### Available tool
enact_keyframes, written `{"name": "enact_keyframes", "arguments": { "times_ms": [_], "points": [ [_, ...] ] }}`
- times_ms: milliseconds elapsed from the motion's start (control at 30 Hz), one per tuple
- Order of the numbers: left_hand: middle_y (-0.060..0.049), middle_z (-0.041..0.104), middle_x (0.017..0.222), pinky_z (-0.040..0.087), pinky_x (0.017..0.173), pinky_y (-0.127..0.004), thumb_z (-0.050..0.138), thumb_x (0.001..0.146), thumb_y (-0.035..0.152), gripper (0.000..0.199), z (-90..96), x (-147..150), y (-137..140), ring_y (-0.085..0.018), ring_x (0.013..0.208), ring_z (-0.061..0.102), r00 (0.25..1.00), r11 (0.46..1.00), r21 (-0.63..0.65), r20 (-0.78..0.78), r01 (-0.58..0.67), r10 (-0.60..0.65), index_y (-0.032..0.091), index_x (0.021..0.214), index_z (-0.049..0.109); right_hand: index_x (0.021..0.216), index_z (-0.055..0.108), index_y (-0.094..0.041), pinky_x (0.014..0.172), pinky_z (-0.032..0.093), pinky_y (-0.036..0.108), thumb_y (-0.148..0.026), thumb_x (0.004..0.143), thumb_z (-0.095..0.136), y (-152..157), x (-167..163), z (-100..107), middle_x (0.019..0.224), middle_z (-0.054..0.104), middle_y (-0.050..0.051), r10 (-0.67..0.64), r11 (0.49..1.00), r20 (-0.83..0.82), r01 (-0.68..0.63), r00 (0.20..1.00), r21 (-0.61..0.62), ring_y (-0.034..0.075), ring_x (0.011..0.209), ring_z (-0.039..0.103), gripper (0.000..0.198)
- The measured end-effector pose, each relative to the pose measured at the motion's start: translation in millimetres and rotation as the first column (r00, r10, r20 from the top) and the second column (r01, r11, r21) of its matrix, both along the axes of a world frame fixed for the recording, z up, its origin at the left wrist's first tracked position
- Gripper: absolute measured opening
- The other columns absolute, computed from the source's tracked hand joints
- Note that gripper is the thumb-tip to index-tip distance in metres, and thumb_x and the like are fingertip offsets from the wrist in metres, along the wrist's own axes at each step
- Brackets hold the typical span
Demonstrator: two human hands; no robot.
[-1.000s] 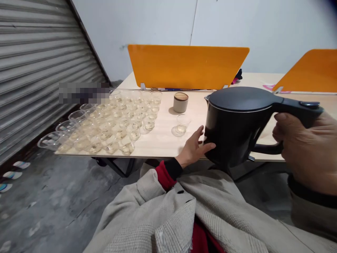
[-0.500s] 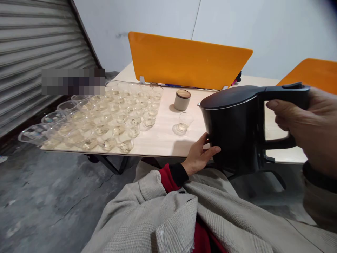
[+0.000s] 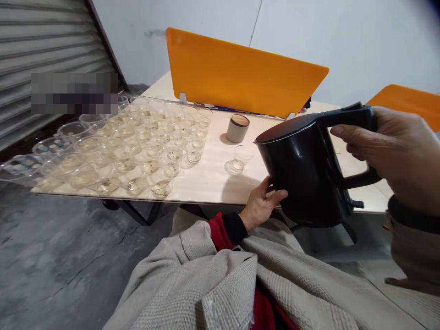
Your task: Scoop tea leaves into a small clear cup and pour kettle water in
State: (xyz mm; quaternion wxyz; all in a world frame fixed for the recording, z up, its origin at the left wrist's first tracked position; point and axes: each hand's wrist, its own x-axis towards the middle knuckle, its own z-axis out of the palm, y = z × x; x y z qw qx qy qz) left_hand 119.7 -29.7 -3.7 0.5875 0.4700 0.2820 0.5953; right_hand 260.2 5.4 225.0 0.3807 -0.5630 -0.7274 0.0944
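The right hand is clenched round the handle of a tilted black kettle, likely heavy and smooth-sided, while the left hand cups its lower wall.

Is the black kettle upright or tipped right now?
Tipped. The kettle leans spout-down toward the lone glass cup; the right hand lifts its handle, the left hand steadies its base. Lid shut.

No text, label, brand, number or sign can be read anywhere in the frame. A strip at the upper left, over the roller shutter, is pixelated, so nothing can be made out there. No marking is seen on the black kettle.
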Motion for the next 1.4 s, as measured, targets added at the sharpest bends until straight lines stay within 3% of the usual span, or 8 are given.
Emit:
{"name": "enact_keyframes", "arguments": {
  "times_ms": [167,500,900,1133,1400],
  "points": [
    [-0.015,0.073,0.14,0.057,0.111,-0.05,0.079,0.088,0.066,0.072,-1.4,2,2,-0.033,0.128,0.07,0.999,1.0,-0.026,0.032,0.012,-0.011,0.017,0.139,0.064,0.066,0.059,-0.02,0.042,0.028,0.022,-0.023,0.092,0.08,8,-7,3,0.052,0.047,-0.006,-0.065,0.997,0.049,0.066,0.997,-0.03,0.006,0.046,0.04,0.033],
    [-0.014,0.076,0.137,0.055,0.114,-0.052,0.082,0.086,0.067,0.071,-0.5,1,3,-0.033,0.127,0.069,0.994,0.999,-0.046,0.106,0.012,-0.007,0.018,0.135,0.067,0.068,0.059,-0.019,0.04,0.026,0.019,-0.021,0.091,0.078,9,-20,8,0.05,0.046,-0.007,-0.118,0.988,0.084,0.126,0.989,-0.091,0.005,0.042,0.038,0.03],
    [-0.014,0.076,0.135,0.054,0.113,-0.049,0.082,0.087,0.062,0.067,-1.5,4,3,-0.032,0.124,0.07,0.985,0.994,-0.106,0.174,0.024,-0.005,0.018,0.136,0.068,0.074,0.064,-0.02,0.047,0.027,0.026,-0.029,0.09,0.08,22,-21,5,0.054,0.051,-0.004,-0.148,0.982,0.15,0.163,0.978,-0.094,0.01,0.048,0.043,0.024],
    [-0.013,0.077,0.13,0.056,0.109,-0.048,0.082,0.088,0.06,0.066,-1.8,4,2,-0.03,0.118,0.071,0.98,0.991,-0.123,0.198,0.043,-0.018,0.017,0.136,0.067,0.07,0.061,-0.019,0.048,0.028,0.025,-0.021,0.092,0.078,19,-32,9,0.053,0.048,-0.005,-0.126,0.984,0.171,0.145,0.977,-0.104,0.008,0.049,0.041,0.028],
    [-0.013,0.076,0.133,0.059,0.105,-0.047,0.083,0.087,0.058,0.066,-0.9,5,1,-0.031,0.12,0.071,0.972,0.985,-0.152,0.232,0.077,-0.04,0.019,0.138,0.067,0.073,0.068,-0.02,0.043,0.028,0.022,-0.025,0.088,0.077,25,-25,7,0.052,0.049,-0.005,-0.063,0.994,0.171,0.077,0.983,-0.075,0.008,0.046,0.042,0.019]
  ]
}}
